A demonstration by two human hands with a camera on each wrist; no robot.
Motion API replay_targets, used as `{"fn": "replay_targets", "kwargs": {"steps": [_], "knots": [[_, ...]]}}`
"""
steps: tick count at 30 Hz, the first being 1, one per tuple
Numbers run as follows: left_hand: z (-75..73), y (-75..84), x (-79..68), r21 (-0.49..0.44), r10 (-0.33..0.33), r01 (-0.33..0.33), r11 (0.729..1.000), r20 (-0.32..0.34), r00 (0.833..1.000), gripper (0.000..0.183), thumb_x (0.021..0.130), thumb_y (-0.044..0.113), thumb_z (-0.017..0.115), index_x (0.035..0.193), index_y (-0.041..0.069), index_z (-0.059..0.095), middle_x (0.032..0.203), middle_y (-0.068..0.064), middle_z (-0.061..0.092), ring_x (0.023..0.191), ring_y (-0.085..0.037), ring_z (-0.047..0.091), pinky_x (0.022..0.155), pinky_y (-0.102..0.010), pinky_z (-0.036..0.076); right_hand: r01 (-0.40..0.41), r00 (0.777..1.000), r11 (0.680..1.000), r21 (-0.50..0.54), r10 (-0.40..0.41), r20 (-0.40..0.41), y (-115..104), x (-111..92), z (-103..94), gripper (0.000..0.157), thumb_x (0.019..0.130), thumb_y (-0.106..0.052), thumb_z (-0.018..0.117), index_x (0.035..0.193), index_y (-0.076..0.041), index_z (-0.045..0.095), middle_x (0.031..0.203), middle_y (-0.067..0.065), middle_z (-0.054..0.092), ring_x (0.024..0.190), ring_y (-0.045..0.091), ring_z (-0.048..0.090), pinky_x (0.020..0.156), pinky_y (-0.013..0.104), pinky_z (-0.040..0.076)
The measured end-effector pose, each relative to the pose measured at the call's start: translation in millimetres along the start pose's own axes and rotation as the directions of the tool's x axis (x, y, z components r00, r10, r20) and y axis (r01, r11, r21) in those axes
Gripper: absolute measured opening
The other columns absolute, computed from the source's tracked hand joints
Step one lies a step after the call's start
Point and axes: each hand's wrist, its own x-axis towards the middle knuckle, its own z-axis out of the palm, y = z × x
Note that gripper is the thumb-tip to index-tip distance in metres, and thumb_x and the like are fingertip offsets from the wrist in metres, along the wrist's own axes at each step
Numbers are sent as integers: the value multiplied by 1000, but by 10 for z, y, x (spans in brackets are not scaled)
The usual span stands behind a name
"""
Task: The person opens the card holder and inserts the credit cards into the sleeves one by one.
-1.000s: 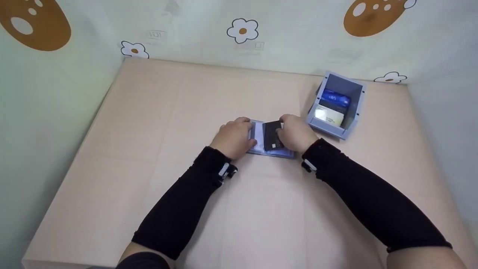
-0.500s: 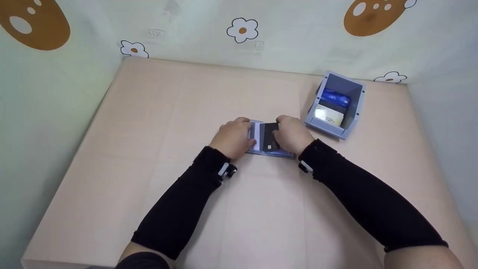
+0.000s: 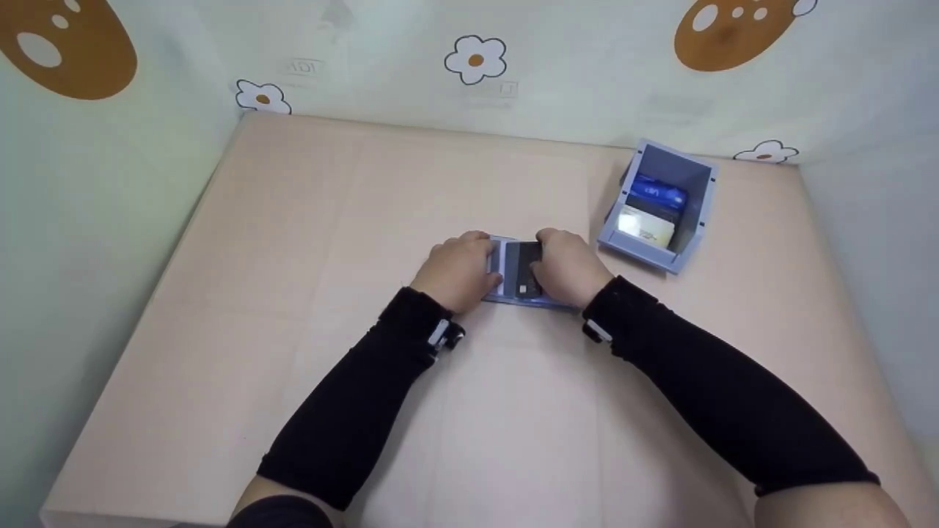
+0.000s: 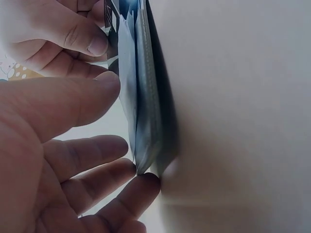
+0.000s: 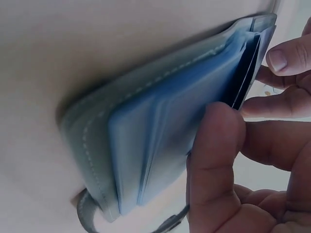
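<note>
A blue-grey card holder (image 3: 513, 300) with stitched edges and clear sleeves lies opened on the table. My left hand (image 3: 453, 275) grips its left edge; in the left wrist view the thumb is against the sleeves, with the fingers (image 4: 131, 194) at the outer edge. Between thumb and fingers my right hand (image 3: 572, 268) pinches a black bank card (image 3: 527, 268) with a chip. The card's left part lies under a translucent sleeve on the left side. In the right wrist view, blue sleeves (image 5: 165, 131) and a strap (image 5: 86, 208) show. The right hand covers the card's right end.
To the right behind my right hand stands a grey-blue bin (image 3: 640, 254). Inside are a blue VIP card (image 3: 658, 191), a white card (image 3: 645, 226) and something dark between them. A patterned wall (image 3: 396, 81) borders the table (image 3: 293, 220) at the back.
My right hand has shifted left with the black card, and more of the card now lies under the translucent sleeve. The left hand has stayed in place.
</note>
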Motion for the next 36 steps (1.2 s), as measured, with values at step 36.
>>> {"fn": "replay_targets", "kwargs": {"steps": [36], "knots": [[11, -7, -2, 21, 16, -16, 1000, -15, 1000, 48, 98, 30, 75, 140, 8, 66, 151, -10, 61, 132, -36, 63, 110, -53, 49, 35, 999, 994, 99, -38, 24, -120, -134, 75, 52, 105, -14, 56, 152, 6, 47, 141, 24, 65, 133, 34, 63, 114, 49, 49]]}}
